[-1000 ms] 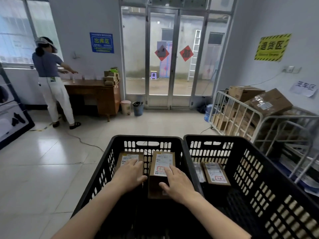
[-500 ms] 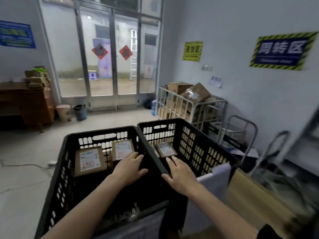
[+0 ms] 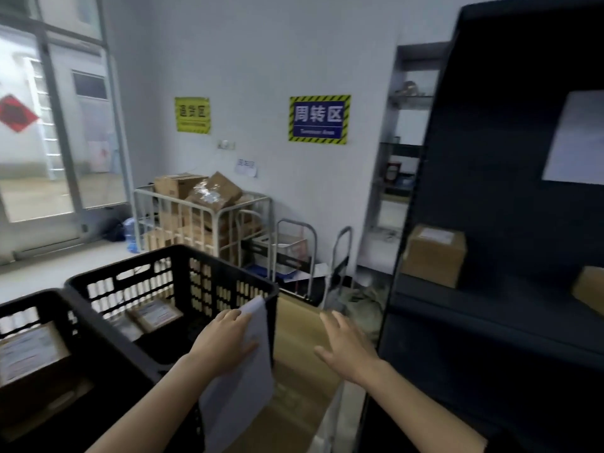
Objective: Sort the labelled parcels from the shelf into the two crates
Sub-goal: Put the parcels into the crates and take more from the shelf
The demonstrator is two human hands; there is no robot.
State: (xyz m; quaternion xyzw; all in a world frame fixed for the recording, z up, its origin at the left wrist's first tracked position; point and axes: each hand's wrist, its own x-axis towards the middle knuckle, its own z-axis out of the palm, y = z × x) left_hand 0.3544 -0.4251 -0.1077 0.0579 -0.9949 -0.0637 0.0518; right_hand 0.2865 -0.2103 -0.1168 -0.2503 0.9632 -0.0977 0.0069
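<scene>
Two black slotted crates stand side by side at the lower left. The left crate (image 3: 70, 308) holds a labelled brown parcel (image 3: 31, 354). The right crate (image 3: 209, 256) holds a flat labelled parcel (image 3: 155, 317). A white sheet (image 3: 248, 374) hangs on the right crate's side. My left hand (image 3: 225, 341) is empty, fingers loosely extended, over that crate's right rim in front of the sheet. My right hand (image 3: 346, 348) is open and empty, fingers spread, in the air between crate and dark shelf (image 3: 483, 308). A brown labelled parcel (image 3: 433, 255) sits on the shelf; another (image 3: 590, 289) shows at the right edge.
A wooden surface (image 3: 300, 364) carries the crates. Behind stand a white wire cage (image 3: 202, 220) filled with cardboard boxes and a metal hand trolley (image 3: 340, 263). Wall signs hang above. A glass door (image 3: 62, 132) is at the left. A white paper (image 3: 575, 138) is stuck on the shelf.
The view has swung right from the crates to the shelf. Both hands left the parcels in the left crate and moved right, empty; the right hand now hovers near the shelf.
</scene>
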